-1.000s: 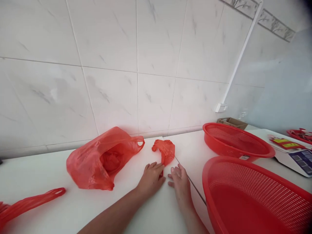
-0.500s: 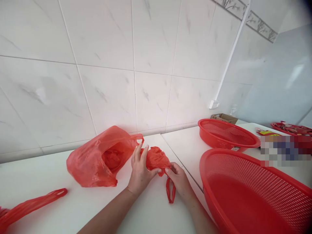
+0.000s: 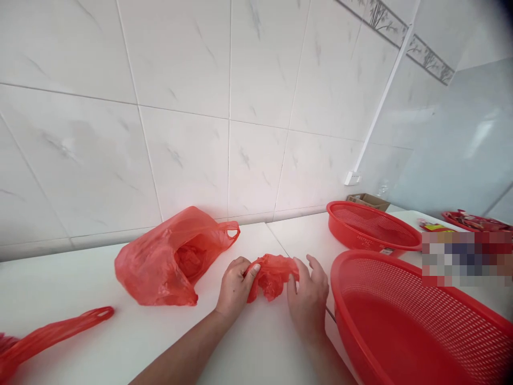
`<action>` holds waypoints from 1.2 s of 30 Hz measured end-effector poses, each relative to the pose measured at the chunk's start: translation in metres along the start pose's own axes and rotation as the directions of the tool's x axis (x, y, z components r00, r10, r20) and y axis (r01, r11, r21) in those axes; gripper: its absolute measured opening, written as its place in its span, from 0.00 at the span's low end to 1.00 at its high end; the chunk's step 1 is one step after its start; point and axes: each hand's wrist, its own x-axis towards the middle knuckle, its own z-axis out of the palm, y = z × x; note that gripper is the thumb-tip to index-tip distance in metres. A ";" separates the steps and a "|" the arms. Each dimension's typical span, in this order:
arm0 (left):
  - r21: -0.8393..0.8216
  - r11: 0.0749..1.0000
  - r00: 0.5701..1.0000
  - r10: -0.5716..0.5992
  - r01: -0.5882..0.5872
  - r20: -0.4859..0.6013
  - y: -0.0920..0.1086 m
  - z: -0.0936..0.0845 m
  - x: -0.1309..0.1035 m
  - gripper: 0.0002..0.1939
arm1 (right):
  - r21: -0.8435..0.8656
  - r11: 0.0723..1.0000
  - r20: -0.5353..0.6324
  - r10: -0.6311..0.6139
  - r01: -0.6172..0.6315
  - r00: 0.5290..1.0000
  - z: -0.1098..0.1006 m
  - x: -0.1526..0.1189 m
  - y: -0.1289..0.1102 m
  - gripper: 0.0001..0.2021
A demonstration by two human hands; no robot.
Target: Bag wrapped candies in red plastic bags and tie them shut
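Observation:
Above the white table, my left hand (image 3: 234, 286) is closed on the left end of a crumpled red plastic bag (image 3: 272, 278), its thumb pressed on top. My right hand (image 3: 308, 294) is at the bag's other end, fingers apart and raised, with the thumb and a finger touching or close to the plastic. A larger red bag (image 3: 156, 262) lies to the left against the wall, its mouth facing my hands and crumpled red plastic inside.
A large red basket (image 3: 340, 278) stands close to my right forearm, with a second one (image 3: 334, 224) behind it. A twisted red bag handle (image 3: 68, 331) lies at left. A cardboard box (image 3: 368, 201) is at the back right.
My left hand has closed on the small bag, and my right hand has moved right and spread its fingers. The bag is now stretched sideways, and its hanging handle no longer shows.

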 end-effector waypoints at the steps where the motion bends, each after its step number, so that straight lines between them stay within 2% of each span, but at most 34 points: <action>1: -0.020 1.000 1.000 -0.003 0.003 -0.002 0.001 0.000 -0.001 0.21 | -0.041 0.994 -0.029 -0.098 0.097 0.995 -0.001 -0.004 -0.009 0.14; 3: -0.066 0.998 1.000 -0.015 0.015 -0.009 0.003 -0.001 -0.002 0.21 | 0.033 0.976 0.026 -0.214 0.213 0.976 -0.002 -0.017 -0.027 0.13; 4: -0.092 0.995 1.000 -0.025 0.024 -0.010 0.005 -0.001 -0.002 0.22 | 0.126 0.971 0.089 -0.213 0.201 0.973 -0.001 -0.023 -0.034 0.12; 6: -0.153 0.987 0.999 -0.041 0.041 0.004 0.010 -0.001 -0.005 0.21 | 0.294 0.956 0.242 -0.082 0.008 0.967 0.002 -0.033 -0.043 0.13; 8: -0.213 0.976 0.999 -0.039 0.046 0.035 0.017 0.000 -0.008 0.19 | 0.386 0.888 0.366 0.102 -0.251 0.925 0.006 -0.035 -0.041 0.19; 9: -0.252 0.966 0.997 -0.036 0.050 0.061 0.021 0.002 -0.010 0.18 | 0.422 0.841 0.406 0.159 -0.339 0.900 0.008 -0.033 -0.037 0.22; 11: -0.352 0.932 0.990 -0.035 0.081 0.135 0.027 0.007 -0.014 0.14 | 0.492 0.754 0.458 0.201 -0.436 0.866 0.008 -0.025 -0.027 0.22; 13: -0.444 0.885 0.979 -0.054 0.137 0.195 0.028 0.012 -0.016 0.12 | 0.503 0.705 0.502 0.233 -0.500 0.833 0.007 -0.015 -0.016 0.18; 15: -0.505 0.842 0.977 -0.112 0.191 0.182 0.023 0.015 -0.014 0.15 | 0.472 0.658 0.527 0.323 -0.587 0.786 0.005 -0.009 -0.008 0.16; 17: -0.541 0.813 0.976 -0.205 0.214 0.077 0.010 0.014 -0.008 0.17 | 0.521 0.514 0.538 0.422 -0.681 0.730 0.004 -0.006 0.000 0.15; 20: -0.572 0.791 0.937 -0.334 0.218 -0.105 -0.014 0.007 0.005 0.19 | 0.653 0.099 0.627 0.487 -0.751 0.608 0.008 -0.005 0.012 0.15; 21: -0.566 0.796 0.922 -0.357 0.217 -0.148 -0.021 0.004 0.009 0.20 | 0.663 -0.008 0.658 0.483 -0.749 0.577 0.009 -0.006 0.015 0.14; 23: -0.527 0.820 0.906 -0.373 0.222 -0.199 -0.030 -0.001 0.015 0.20 | 0.653 -0.112 0.696 0.478 -0.749 0.535 0.013 -0.006 0.021 0.12; 26: -0.428 0.880 0.906 -0.336 0.205 -0.256 -0.027 -0.005 0.016 0.20 | 0.668 -0.110 0.682 0.484 -0.736 0.547 0.017 -0.004 0.023 0.11; 27: -0.378 0.910 0.919 -0.284 0.170 -0.272 -0.022 -0.006 0.014 0.22 | 0.683 -0.097 0.664 0.497 -0.724 0.559 0.018 -0.002 0.023 0.11; 28: -0.290 0.952 0.943 -0.181 0.097 -0.278 -0.016 -0.006 0.011 0.25 | 0.698 -0.080 0.641 0.513 -0.711 0.571 0.017 -0.001 0.022 0.12; 29: -0.161 0.987 0.963 -0.027 -0.017 -0.268 -0.010 -0.007 0.007 0.28 | 0.713 -0.064 0.617 0.529 -0.698 0.583 0.016 0.000 0.020 0.12; 30: -0.007 0.987 0.961 0.156 -0.162 -0.226 -0.005 -0.007 0.002 0.29 | 0.723 -0.044 0.600 0.535 -0.690 0.595 0.015 0.001 0.018 0.13; 31: 0.142 0.941 0.932 0.328 -0.307 -0.154 0.000 -0.006 -0.003 0.30 | 0.726 -0.019 0.590 0.529 -0.687 0.610 0.013 0.001 0.015 0.14; 32: 0.252 0.873 0.891 0.448 -0.418 -0.071 0.004 -0.005 -0.006 0.30 | 0.721 0.011 0.593 0.508 -0.693 0.625 0.010 0.002 0.011 0.15; 33: 0.302 0.829 0.869 0.495 -0.470 -0.008 0.005 -0.003 -0.009 0.31 | 0.708 0.046 0.605 0.475 -0.705 0.639 0.008 0.002 0.008 0.15; 34: 0.279 0.853 0.889 0.457 -0.441 0.007 0.005 -0.002 -0.010 0.31 | 0.690 0.088 0.622 0.435 -0.718 0.651 0.005 0.002 0.004 0.15; 36: 0.132 0.968 0.976 0.219 -0.215 -0.016 -0.001 0.000 -0.005 0.27 | 0.657 0.170 0.645 0.377 -0.734 0.665 0.000 0.003 0.000 0.14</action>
